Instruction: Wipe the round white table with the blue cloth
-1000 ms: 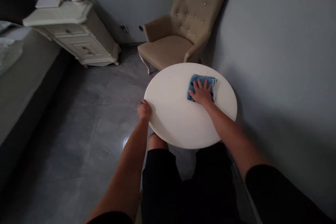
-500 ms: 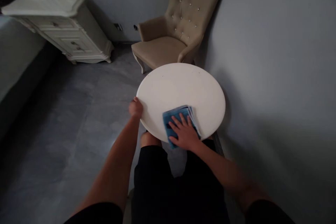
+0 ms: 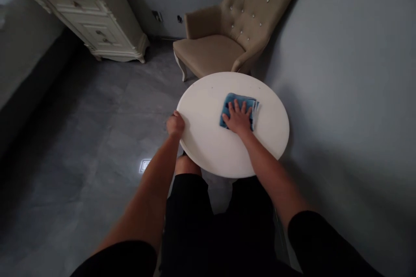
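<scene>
A round white table (image 3: 208,147) stands in front of my knees. My left hand (image 3: 176,124) is closed around its left edge, with some fingers hidden below the rim. Towards the far right part of the tabletop lies a folded blue cloth (image 3: 230,100) with white-striped edges. My right hand (image 3: 238,119) rests flat on this cloth, fingers spread, pressing it against the surface.
Behind the table is a tan buttoned armchair (image 3: 211,54). A white nightstand (image 3: 97,21) stands at the back left beside a bed (image 3: 22,47). The grey wall (image 3: 351,73) rises close on the right. A floor drain (image 3: 145,165) shows at left.
My right hand has slid the cloth from the table's near edge to farther up the tabletop. My left hand keeps its hold on the edge. The view has tilted down slightly.
</scene>
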`<state>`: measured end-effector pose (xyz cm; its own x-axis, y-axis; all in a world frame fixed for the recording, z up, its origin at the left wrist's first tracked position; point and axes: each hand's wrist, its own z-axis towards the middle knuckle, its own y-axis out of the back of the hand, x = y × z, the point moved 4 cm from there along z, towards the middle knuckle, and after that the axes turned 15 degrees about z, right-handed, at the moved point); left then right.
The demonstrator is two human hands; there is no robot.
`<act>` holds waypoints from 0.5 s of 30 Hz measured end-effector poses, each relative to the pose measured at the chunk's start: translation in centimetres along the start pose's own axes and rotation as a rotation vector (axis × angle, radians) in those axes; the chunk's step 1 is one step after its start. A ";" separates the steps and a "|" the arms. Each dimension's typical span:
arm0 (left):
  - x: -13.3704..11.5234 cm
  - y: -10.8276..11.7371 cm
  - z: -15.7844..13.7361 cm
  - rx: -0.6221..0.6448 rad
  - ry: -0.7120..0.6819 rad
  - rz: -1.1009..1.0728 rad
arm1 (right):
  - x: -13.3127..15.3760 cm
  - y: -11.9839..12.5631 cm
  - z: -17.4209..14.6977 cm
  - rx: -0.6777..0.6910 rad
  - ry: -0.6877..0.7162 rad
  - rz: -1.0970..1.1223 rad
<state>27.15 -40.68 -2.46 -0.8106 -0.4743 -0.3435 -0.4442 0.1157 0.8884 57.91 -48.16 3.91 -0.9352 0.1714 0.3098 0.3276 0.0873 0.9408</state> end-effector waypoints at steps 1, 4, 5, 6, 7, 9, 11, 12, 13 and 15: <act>0.0 0.1 -0.1 -0.006 0.004 0.004 | 2.1 -0.8 -1.1 0.014 0.064 0.015; -0.1 0.2 -0.5 -0.032 0.004 0.022 | 5.6 -3.5 -7.5 0.053 0.290 0.033; -0.1 0.2 -0.5 -0.039 0.001 0.023 | 5.7 -4.4 -10.3 0.062 0.350 0.031; -0.1 0.1 -0.5 -0.042 -0.001 0.020 | 5.2 -5.0 -13.1 0.070 0.392 0.025; -0.1 0.1 -0.5 -0.040 -0.002 0.014 | 4.1 -5.6 -15.9 0.081 0.411 0.014; 0.0 -0.1 -0.4 -0.031 0.004 -0.001 | 0.3 -5.9 -20.4 0.109 0.377 -0.027; 0.2 -0.3 -0.2 -0.015 0.005 -0.006 | -5.0 -5.1 -22.9 0.124 0.251 -0.081; 0.2 -0.4 0.0 -0.006 -0.002 -0.004 | -7.9 -4.3 -23.1 0.110 0.166 -0.099; 0.2 -0.4 0.1 -0.001 -0.010 -0.002 | -10.9 -3.3 -22.7 0.076 0.073 -0.106; 0.3 -0.6 0.4 0.002 -0.024 0.000 | -16.3 -0.8 -20.1 -0.025 -0.095 -0.085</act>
<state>27.03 -40.54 -3.15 -0.8195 -0.4533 -0.3506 -0.4448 0.1175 0.8879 70.18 -70.76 0.85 -0.9422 0.2563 0.2158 0.2434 0.0810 0.9665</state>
